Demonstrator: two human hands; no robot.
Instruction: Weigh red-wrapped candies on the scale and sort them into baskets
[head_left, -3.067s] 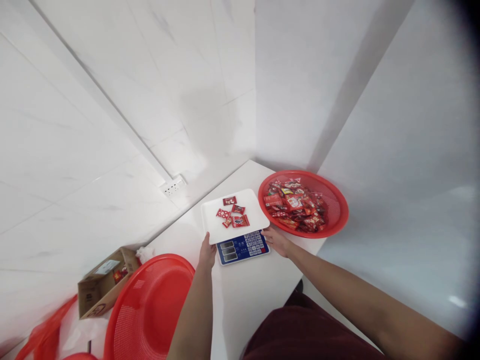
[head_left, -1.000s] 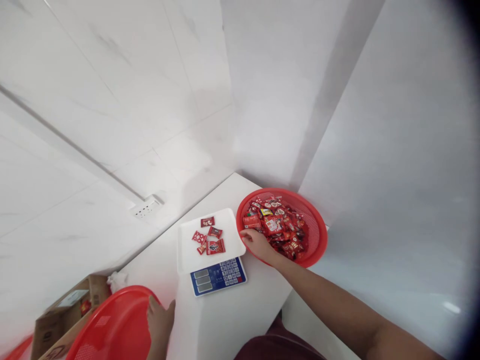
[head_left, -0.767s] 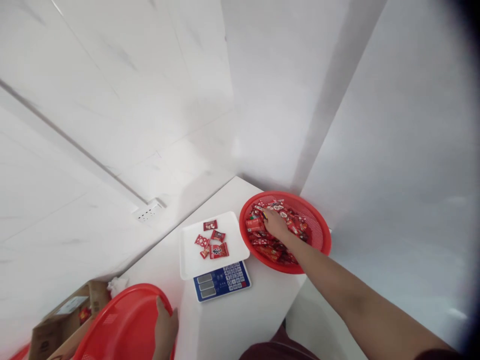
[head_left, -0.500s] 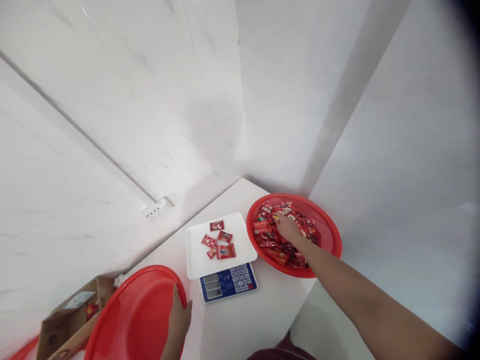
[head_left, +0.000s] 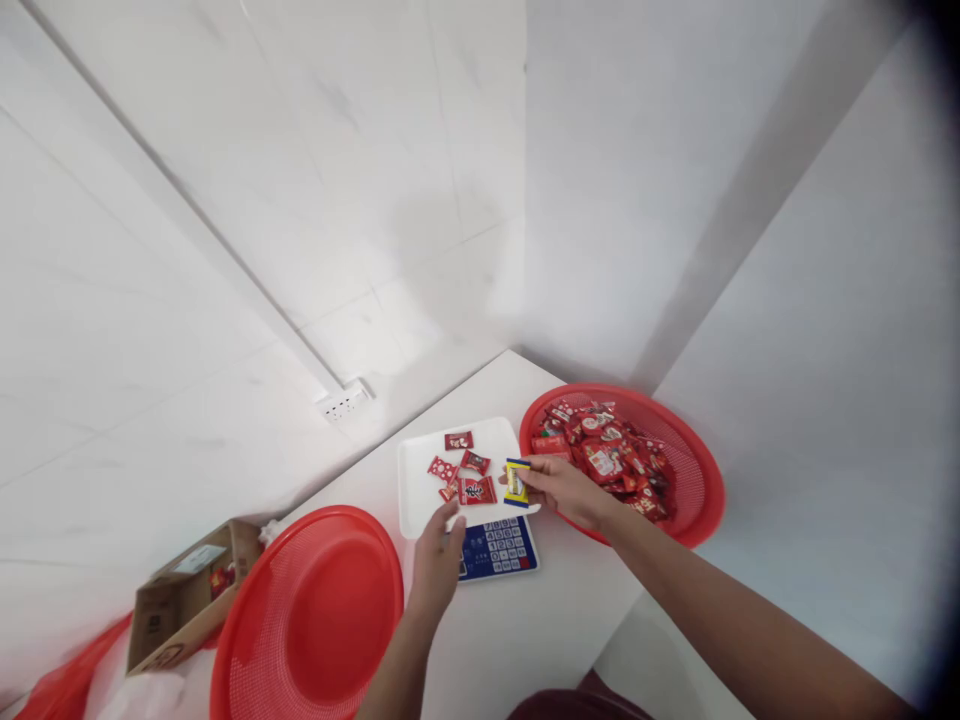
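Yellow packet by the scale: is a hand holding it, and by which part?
The right hand pinches the yellow packet by its right edge; the left hand holds nothing.

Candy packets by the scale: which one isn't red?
The yellow-and-blue packet held by the right hand; the packets on the white tray are all red.

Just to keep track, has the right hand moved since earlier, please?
Yes: the right hand, holding a yellow packet, went left from the candy basket to the scale tray.

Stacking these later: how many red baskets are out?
2: the near basket beside the left hand, and the far basket, holding packets, past the right hand. Others may be hidden off-frame.
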